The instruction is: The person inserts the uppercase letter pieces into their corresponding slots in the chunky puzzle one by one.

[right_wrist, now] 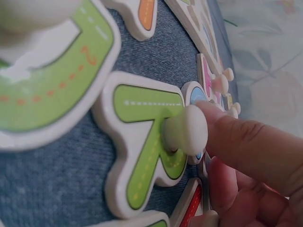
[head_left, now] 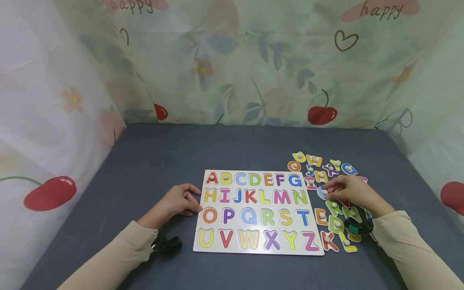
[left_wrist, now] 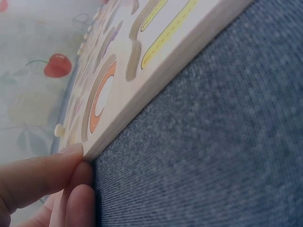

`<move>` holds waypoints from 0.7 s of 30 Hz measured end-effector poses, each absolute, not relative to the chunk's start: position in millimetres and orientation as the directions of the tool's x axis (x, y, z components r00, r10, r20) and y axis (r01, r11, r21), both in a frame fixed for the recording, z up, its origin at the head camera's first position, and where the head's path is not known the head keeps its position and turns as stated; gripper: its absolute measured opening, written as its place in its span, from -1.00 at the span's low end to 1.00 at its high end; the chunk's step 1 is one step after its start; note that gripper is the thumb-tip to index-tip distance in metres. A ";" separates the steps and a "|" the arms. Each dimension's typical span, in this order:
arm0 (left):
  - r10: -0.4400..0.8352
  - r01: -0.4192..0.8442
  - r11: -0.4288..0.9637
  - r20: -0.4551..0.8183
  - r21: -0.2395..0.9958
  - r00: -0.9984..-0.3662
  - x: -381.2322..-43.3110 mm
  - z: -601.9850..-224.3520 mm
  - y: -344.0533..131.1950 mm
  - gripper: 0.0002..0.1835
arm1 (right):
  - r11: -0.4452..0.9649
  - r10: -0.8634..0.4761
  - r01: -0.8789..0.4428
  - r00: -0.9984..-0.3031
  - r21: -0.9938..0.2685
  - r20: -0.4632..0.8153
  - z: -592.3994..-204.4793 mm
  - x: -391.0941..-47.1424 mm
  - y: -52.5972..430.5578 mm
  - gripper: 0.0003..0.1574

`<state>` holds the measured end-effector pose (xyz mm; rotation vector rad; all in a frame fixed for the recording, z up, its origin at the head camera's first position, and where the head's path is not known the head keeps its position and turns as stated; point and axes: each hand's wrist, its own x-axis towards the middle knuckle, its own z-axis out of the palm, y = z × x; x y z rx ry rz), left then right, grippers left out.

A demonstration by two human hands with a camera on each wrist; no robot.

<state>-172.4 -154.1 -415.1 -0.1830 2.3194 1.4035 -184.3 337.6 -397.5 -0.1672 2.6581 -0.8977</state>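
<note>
A wooden alphabet puzzle board (head_left: 261,251) lies flat on the table, with knobbed letters A (head_left: 212,178) and B (head_left: 226,178) in their slots; the other slots show printed letters. At its left edge my left hand (head_left: 177,200) holds the board, thumb (left_wrist: 52,165) along the rim and fingers bent against the side. Off the board's right side, my right hand (head_left: 349,191) pinches a blue, rounded letter piece (head_left: 320,193) by its knob. In the right wrist view the blue piece (right_wrist: 196,93) is partly hidden behind a green R piece (right_wrist: 147,104) and the thumb.
Loose knobbed letters crowd the board's right side, among them an orange E (head_left: 321,216), a red K (head_left: 330,241), a yellow U (head_left: 299,156) and an orange O (head_left: 294,166). A dark grey cloth (head_left: 163,153) covers the table. Patterned curtains (head_left: 232,60) hang behind and beside it.
</note>
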 end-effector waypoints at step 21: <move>0.100 -0.320 0.482 -0.414 0.816 -0.905 -172.6 -415.3 -153.9 -0.46 | 0.822 -0.153 0.035 -0.948 -0.568 -0.280 -383.7 -186.8 333.5 -0.56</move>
